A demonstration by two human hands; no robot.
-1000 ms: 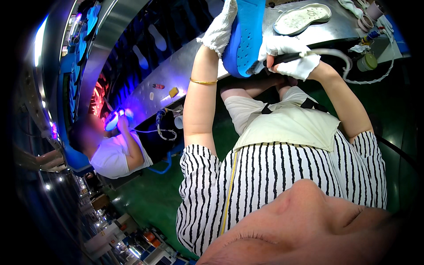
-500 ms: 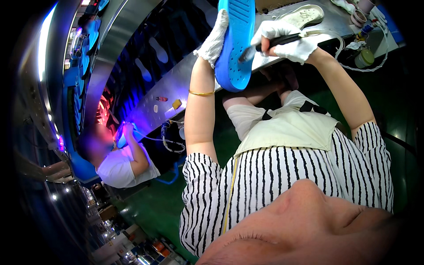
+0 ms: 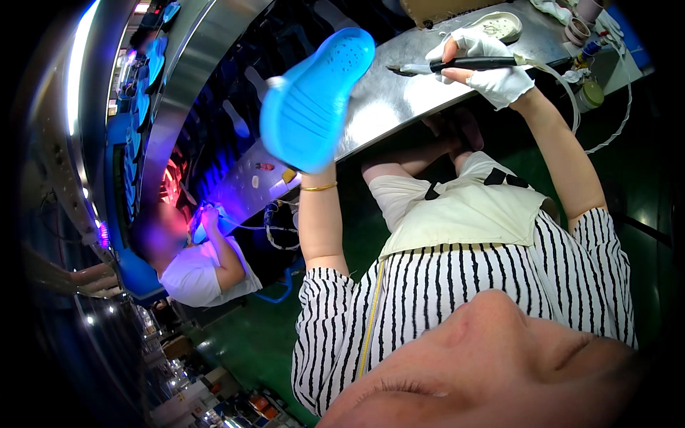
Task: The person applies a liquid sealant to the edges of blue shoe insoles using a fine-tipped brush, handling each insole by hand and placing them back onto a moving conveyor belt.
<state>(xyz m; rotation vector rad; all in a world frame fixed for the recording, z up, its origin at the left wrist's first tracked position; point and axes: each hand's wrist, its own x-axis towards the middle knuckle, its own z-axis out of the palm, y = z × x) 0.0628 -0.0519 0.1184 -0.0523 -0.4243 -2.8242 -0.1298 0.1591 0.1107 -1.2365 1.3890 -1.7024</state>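
Note:
A bright blue shoe sole (image 3: 314, 100), slightly blurred, is held up at the left of the metal bench with its small-holed end to the upper right. My left hand (image 3: 275, 83) grips it from behind; just a bit of white glove shows at its edge. My right hand (image 3: 481, 68), in a white glove with bare thumb and fingertip, pinches a black-handled brush (image 3: 477, 64). Its dark bristles point left, apart from the sole. A pale tube (image 3: 553, 75) runs from the handle's back end. Behind that hand a white shoe (image 3: 501, 26) lies on the bench.
The metal bench (image 3: 389, 107) runs diagonally, with a cardboard box (image 3: 446, 8) at its far edge. Small jars (image 3: 591, 94) and cups stand at the right. Further left a co-worker (image 3: 207, 267) sits under purple light. Dark racks with soles lie beyond the bench.
The blue sole has swung left and down and turned, its holed end now up. The brush has come off the sole. My right hand stays near the white shoe.

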